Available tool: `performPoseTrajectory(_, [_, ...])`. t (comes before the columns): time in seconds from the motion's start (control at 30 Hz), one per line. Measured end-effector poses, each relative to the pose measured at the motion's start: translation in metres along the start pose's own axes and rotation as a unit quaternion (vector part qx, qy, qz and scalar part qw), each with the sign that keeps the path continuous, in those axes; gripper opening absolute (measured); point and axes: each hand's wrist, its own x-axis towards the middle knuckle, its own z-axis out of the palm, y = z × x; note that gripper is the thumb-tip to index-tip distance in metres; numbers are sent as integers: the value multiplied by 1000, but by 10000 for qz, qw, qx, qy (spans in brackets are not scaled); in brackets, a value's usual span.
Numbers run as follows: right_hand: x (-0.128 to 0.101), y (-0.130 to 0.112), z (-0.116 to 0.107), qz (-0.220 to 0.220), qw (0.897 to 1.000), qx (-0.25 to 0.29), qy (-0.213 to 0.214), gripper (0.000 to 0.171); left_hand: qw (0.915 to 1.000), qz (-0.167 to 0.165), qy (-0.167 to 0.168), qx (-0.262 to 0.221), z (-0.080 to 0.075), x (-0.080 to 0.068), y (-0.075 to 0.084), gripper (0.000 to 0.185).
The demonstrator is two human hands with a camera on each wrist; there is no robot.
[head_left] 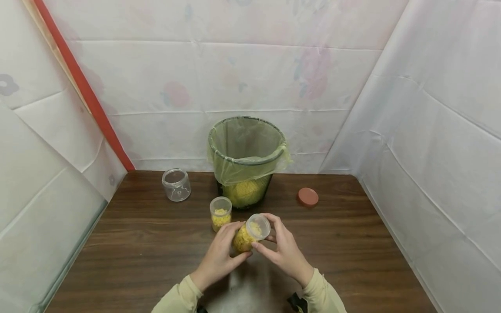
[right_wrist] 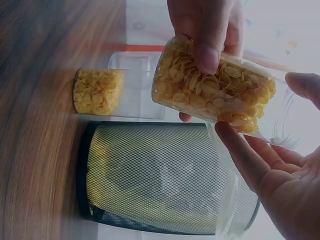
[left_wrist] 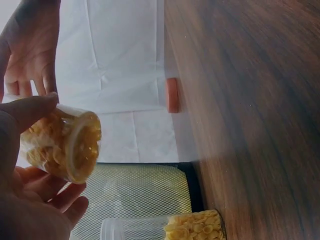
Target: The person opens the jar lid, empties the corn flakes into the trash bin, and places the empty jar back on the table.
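Observation:
Both hands hold a clear jar of yellow flakes [head_left: 244,240], which looks like corn flakes, tilted above the table with its mouth toward the upper right. My left hand [head_left: 221,254] grips the jar's body, its thumb laid along the side in the left wrist view. Around the jar's upper part, near the rim, curve the thumb and fingers of my right hand [head_left: 287,250]. A second clear jar [head_left: 221,214], partly filled with the same flakes, stands upright just beyond the left hand. Flakes [right_wrist: 200,87] fill most of the held jar in the right wrist view.
Behind the jars stands a mesh waste bin [head_left: 246,191] with a pale yellow-green liner folded over its rim. An empty clear jar [head_left: 177,187] is at the back left. A reddish-brown lid [head_left: 308,197] lies at the back right. White sheets [head_left: 430,130] enclose the wooden table [head_left: 352,252].

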Motion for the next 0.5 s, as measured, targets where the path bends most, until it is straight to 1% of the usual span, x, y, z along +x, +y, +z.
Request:
performPoseTrajectory(0.2, [2, 3, 2, -299, 9992, -230, -107, 67, 9999, -136, -28, 79, 1, -1, -1, 70])
performPoseTrajectory(0.37, [3, 4, -1, -253, 9989, -337, -201, 69, 9995, -300, -72, 63, -1, -2, 0, 69])
performPoseTrajectory(0.5, [4, 5, -5, -327, 9977, -521, -274, 70, 9991, -411, -91, 64, -2, -2, 1, 67])
